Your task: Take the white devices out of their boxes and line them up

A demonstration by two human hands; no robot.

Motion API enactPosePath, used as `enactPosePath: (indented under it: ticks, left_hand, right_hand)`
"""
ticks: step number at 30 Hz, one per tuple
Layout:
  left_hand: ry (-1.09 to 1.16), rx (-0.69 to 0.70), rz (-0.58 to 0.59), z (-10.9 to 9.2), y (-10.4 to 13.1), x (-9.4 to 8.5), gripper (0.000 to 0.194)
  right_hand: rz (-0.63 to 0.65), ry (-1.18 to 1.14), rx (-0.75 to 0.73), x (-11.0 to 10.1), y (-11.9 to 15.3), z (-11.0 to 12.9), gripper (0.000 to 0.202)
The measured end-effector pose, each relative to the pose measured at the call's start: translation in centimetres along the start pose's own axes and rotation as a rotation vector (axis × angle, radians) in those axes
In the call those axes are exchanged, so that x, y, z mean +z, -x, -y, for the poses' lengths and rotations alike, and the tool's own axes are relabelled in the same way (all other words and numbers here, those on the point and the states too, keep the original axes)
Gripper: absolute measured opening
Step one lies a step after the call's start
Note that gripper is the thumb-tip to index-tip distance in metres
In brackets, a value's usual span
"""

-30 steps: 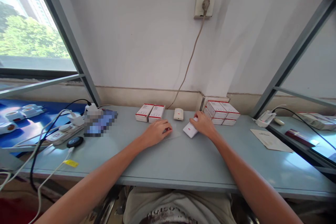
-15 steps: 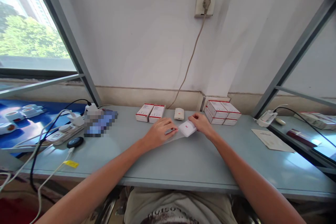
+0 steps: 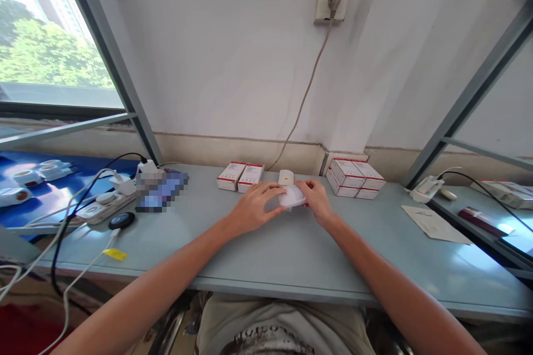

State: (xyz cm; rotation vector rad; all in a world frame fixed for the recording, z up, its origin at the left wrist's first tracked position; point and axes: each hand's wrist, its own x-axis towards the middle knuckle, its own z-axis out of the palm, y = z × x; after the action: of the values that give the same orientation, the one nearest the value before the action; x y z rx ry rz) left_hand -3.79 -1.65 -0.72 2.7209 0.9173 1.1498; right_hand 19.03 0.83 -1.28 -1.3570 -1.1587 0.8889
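A flat white device in clear plastic film (image 3: 292,196) is held between my two hands just above the middle of the table. My left hand (image 3: 255,206) pinches its left side, thumb at the near edge and fingers across the far edge. On the right end, the thumb and fingers of my right hand (image 3: 316,199) are closed. Right behind it lies a second white device (image 3: 286,177) with a small red mark, partly covered by the held one. The mark on the held device cannot be made out clearly now.
Two white-and-red boxes (image 3: 250,178) lie left of centre, and several more are stacked (image 3: 356,178) at right. A power strip (image 3: 97,208), a phone (image 3: 164,191) and a black round puck (image 3: 121,221) with cables are leftward. A paper sheet (image 3: 433,224) lies at right.
My left hand has moved from the stretched-out film onto the device itself. The loose film no longer trails leftward, and the device has turned and shifted slightly left.
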Motion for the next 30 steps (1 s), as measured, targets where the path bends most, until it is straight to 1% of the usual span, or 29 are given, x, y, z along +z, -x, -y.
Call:
enactPosePath:
  ticks: [3,7,12,17,20,23,26,28,29,30]
  left_hand:
    - [-0.018,-0.013,0.018,0.4,0.1,0.1,0.036]
    - [0.011,-0.059,0.023,0.6,0.1,0.2,0.033]
    - [0.034,-0.107,0.028,0.1,0.1,0.1,0.042]
    - [0.063,-0.154,0.030,-0.2,0.1,0.2,0.045]
    - [0.129,-0.241,0.042,-0.3,0.1,0.3,0.044]
    - [0.267,-0.357,0.029,-0.5,0.0,0.4,0.043]
    - [0.495,-0.452,-0.049,-0.3,-0.3,0.7,0.043]
    - [0.694,-0.584,-0.095,-0.1,-0.7,0.7,0.044]
    - [0.808,-0.661,-0.100,0.0,-0.9,0.7,0.043]
    - [0.932,-0.732,-0.081,0.0,-1.0,0.6,0.043]
  right_hand:
    - [-0.038,-0.044,0.003,-0.4,-0.3,0.1,0.033]
    - [-0.038,-0.074,0.011,-0.6,-0.3,0.3,0.032]
    - [-0.029,-0.051,-0.044,-0.1,0.0,0.3,0.033]
    - [0.013,-0.029,-0.112,0.6,0.6,0.4,0.040]
    - [0.080,-0.026,-0.158,0.9,1.0,0.7,0.047]
    - [0.144,-0.079,-0.191,1.1,1.5,1.1,0.051]
    - [0.212,-0.140,-0.195,1.0,1.8,1.5,0.056]
    - [0.243,-0.121,-0.231,0.9,1.9,1.6,0.059]
    - [0.248,-0.089,-0.269,0.9,1.9,1.6,0.059]
    - [0.247,-0.045,-0.315,0.8,2.0,1.5,0.058]
